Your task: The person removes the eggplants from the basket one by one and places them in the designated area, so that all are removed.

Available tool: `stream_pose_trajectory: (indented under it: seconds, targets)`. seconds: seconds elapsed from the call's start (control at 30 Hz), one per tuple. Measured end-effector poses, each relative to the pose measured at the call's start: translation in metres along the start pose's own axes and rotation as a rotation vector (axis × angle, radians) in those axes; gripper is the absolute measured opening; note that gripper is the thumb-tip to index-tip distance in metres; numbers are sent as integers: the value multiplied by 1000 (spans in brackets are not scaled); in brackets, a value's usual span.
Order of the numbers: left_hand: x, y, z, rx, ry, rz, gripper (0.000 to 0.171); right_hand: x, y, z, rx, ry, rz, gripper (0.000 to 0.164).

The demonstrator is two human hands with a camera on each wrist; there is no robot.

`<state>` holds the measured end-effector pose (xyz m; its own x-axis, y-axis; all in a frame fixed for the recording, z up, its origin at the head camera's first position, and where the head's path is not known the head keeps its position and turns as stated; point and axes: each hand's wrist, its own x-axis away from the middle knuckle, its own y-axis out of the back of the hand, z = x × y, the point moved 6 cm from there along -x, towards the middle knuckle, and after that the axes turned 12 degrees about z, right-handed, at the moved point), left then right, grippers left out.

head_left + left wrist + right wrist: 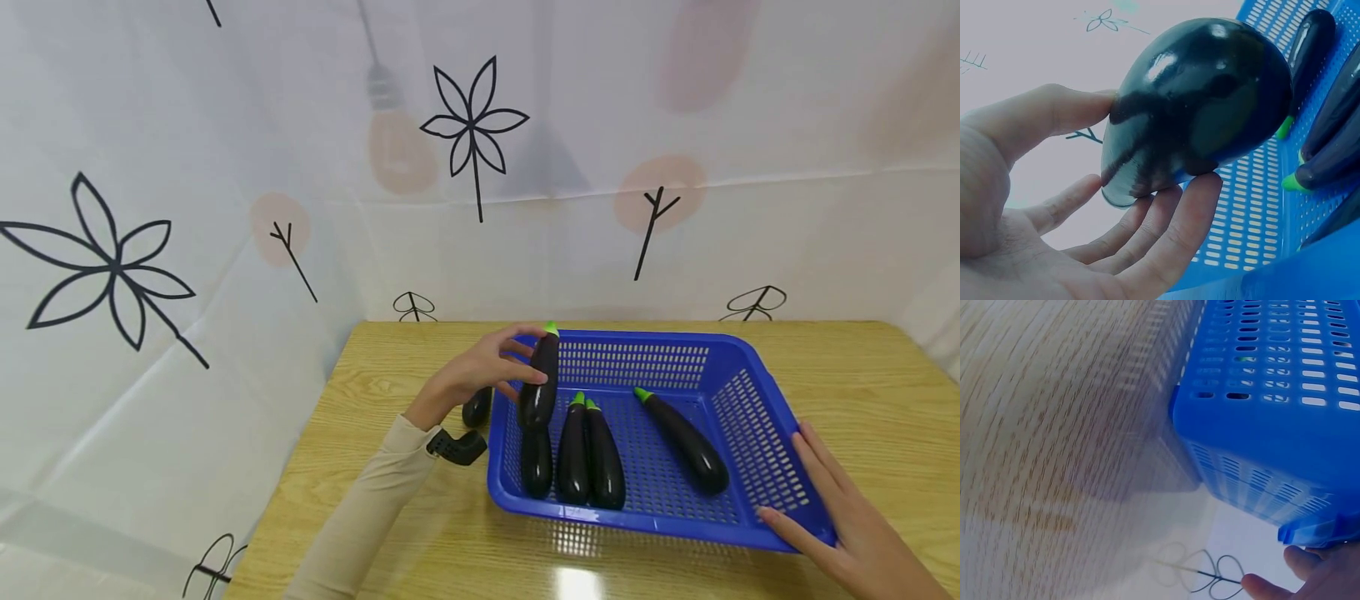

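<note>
My left hand (pixel 491 367) grips a dark, glossy eggplant (pixel 542 383) with a green stem end, above the left part of a blue plastic basket (pixel 645 523). In the left wrist view, the thumb and fingers of the left hand (pixel 1079 206) are round the held eggplant (pixel 1197 106). Below it, another eggplant (pixel 536 467) lies partly hidden in the basket. Two eggplants lie side by side near the middle, one of them the inner eggplant (pixel 606 458). A separate eggplant (pixel 684 443) slants across the right half. My right hand (pixel 847 521) holds the basket's right rim, thumb on the inner side.
One more eggplant (pixel 477 407) is on the wooden table (pixel 390 358) outside the basket, left of it and partly behind the left wrist. A white cloth (pixel 570 250) printed with plant drawings hangs behind the table and down its left side.
</note>
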<state>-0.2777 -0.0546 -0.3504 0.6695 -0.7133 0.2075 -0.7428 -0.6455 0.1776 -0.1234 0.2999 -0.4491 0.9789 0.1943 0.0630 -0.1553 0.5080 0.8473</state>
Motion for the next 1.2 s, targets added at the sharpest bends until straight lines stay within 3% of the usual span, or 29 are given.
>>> stream_pose_trajectory:
  seconds: [1.2]
  targets:
    - [17, 29, 16, 7, 6, -30, 62, -1, -1, -1, -8, -28, -8, 98]
